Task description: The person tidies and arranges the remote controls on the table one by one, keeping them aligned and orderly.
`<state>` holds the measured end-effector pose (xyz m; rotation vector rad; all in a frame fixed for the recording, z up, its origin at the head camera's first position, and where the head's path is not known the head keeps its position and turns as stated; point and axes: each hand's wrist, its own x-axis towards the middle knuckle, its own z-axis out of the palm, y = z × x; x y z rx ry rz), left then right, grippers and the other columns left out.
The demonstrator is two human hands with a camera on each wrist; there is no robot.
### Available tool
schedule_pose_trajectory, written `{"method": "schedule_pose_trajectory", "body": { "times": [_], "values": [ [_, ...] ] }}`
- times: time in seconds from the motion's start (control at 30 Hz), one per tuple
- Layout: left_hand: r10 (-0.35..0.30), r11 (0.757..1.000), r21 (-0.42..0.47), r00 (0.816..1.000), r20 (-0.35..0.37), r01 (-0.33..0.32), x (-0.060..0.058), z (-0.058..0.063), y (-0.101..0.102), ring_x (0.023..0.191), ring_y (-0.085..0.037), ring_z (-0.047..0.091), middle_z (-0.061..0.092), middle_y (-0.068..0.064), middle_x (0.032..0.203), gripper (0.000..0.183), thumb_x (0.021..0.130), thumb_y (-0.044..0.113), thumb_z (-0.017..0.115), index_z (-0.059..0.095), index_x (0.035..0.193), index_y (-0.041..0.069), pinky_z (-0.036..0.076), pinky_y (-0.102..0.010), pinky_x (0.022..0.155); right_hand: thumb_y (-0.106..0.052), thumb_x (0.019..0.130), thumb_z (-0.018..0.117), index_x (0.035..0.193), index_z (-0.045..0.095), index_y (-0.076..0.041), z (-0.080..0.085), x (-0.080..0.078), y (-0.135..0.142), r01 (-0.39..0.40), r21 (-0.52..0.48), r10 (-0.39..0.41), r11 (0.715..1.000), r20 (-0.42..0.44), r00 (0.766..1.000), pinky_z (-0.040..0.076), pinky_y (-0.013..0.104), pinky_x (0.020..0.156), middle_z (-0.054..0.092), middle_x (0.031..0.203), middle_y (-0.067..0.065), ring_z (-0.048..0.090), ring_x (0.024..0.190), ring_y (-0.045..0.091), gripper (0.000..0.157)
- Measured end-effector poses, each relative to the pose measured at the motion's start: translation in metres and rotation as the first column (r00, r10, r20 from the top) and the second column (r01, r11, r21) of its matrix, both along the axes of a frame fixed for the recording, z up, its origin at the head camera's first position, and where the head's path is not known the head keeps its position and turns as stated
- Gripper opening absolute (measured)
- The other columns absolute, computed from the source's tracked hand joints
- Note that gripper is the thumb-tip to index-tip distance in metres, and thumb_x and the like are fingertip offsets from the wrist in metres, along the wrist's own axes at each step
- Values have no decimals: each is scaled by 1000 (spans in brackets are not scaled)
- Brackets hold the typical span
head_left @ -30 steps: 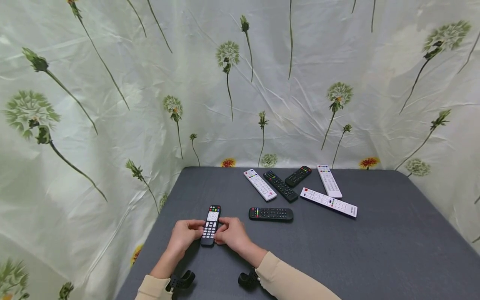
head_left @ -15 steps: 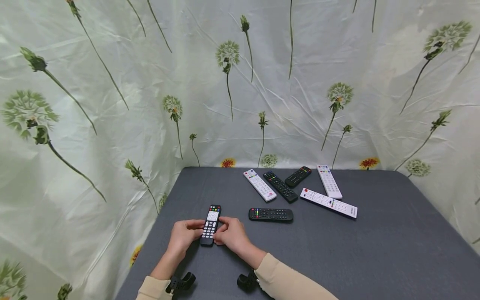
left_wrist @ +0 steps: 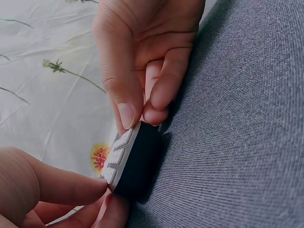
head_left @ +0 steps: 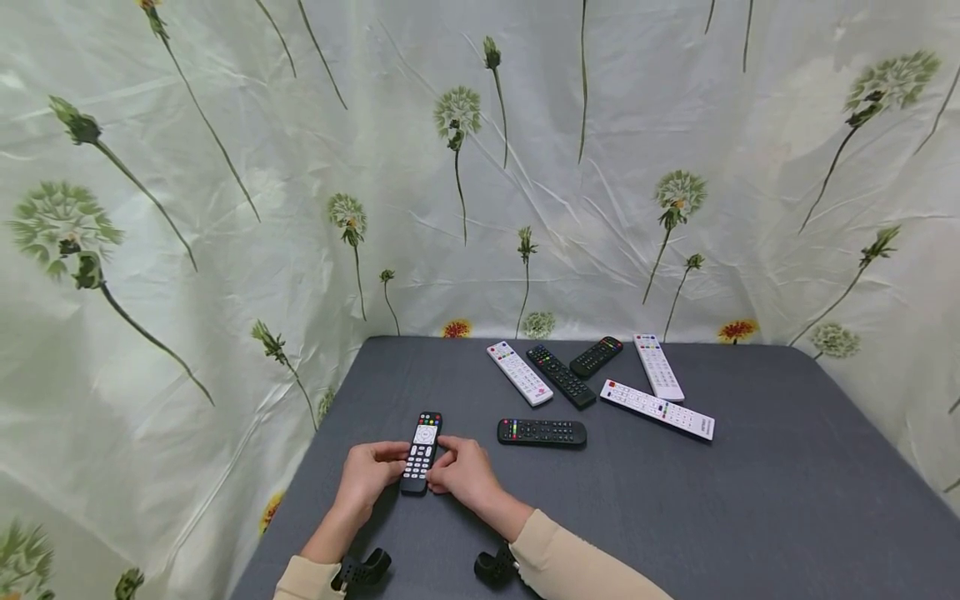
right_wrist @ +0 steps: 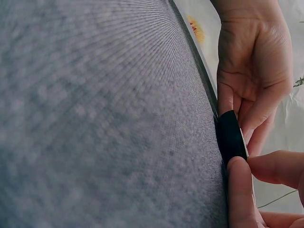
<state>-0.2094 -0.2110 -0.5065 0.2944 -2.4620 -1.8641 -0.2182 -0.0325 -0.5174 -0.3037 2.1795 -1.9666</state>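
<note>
A slim black remote control [head_left: 422, 460] with white keys and a row of coloured buttons lies lengthwise between my hands near the table's left side. My left hand [head_left: 366, 473] pinches its left edge, while my right hand [head_left: 467, 472] grips the right edge. Seen from the left wrist, the remote's dark end [left_wrist: 140, 161] faces the camera, with my left thumb at the keypad rim. The right wrist view shows my right thumb and a finger at that dark end [right_wrist: 232, 137], close over the cloth-like surface. Its underside is hidden.
On the grey table [head_left: 750, 500], a black remote [head_left: 542, 432] lies crosswise to the right of my hands. Farther back are a white remote [head_left: 520, 372], two black ones, and two more white ones, a long one [head_left: 657, 409] angled. A flowered curtain [head_left: 405, 167] stands behind.
Almost nothing differs. Both hands stay on the remote control, and the whole head view has shifted slightly.
</note>
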Motion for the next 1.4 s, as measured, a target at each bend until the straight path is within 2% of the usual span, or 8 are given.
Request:
{"method": "schedule_pose_trajectory", "body": {
  "times": [0.13,0.27,0.43,0.53,0.87,1.03,1.2,1.4],
  "values": [
    [6,1000,0,1000,14,-6,0,2,0,87,-21,69,73,-18,99,24,87,-13,64,73,109,-8,60,-35,71,9,77,76,137,54,11,1,0,1,-7,-1,7,1000,-5,1000,59,29,57,71,74,9,69,62,14,64],
    [34,996,-81,999,2,-34,-3,8,0,83,-22,69,72,-18,102,21,93,-4,64,72,112,-7,60,-36,68,0,80,78,138,56,7,9,0,6,-16,107,24,994,-73,997,55,25,54,71,75,3,65,59,9,62],
    [74,946,-309,992,-101,-102,-4,24,4,93,-28,69,72,-16,108,25,94,7,65,73,117,0,57,-44,77,-9,86,77,135,61,-2,30,-2,17,-2,243,46,970,-177,983,51,26,57,70,82,-3,63,65,6,52],
    [78,930,-344,985,-152,-127,-5,34,11,102,-31,67,73,-14,111,26,94,10,66,74,118,3,53,-49,84,-12,88,77,132,65,-5,43,-3,25,13,268,46,963,-215,975,54,28,64,70,88,-3,66,74,9,46],
    [16,971,-231,977,-211,-66,-13,66,49,104,-25,66,73,-6,112,22,97,11,67,75,117,11,53,-47,86,-18,92,74,125,70,-17,75,-11,60,91,283,-3,955,-295,955,56,36,78,71,104,3,68,93,17,34],
    [-26,985,-174,976,-218,-13,-19,77,76,102,-24,66,72,-4,114,22,97,13,67,75,118,13,55,-45,85,-19,92,74,125,70,-17,86,-19,80,195,345,-66,918,-351,934,55,39,83,71,111,5,67,100,20,33],
    [-69,995,-88,977,-200,53,-28,85,102,97,-22,67,71,-8,113,22,96,11,68,75,116,12,57,-41,80,-20,91,75,125,71,-18,93,-29,102,268,380,-130,885,-351,927,55,43,83,71,112,4,67,102,23,34],
    [-159,984,63,978,-138,169,-38,87,123,101,-25,68,69,-13,115,23,97,9,66,73,119,7,58,-42,83,-18,90,75,125,71,-13,95,-37,130,324,384,-198,865,-332,922,53,47,85,72,109,10,68,102,28,35]
  ]
}}
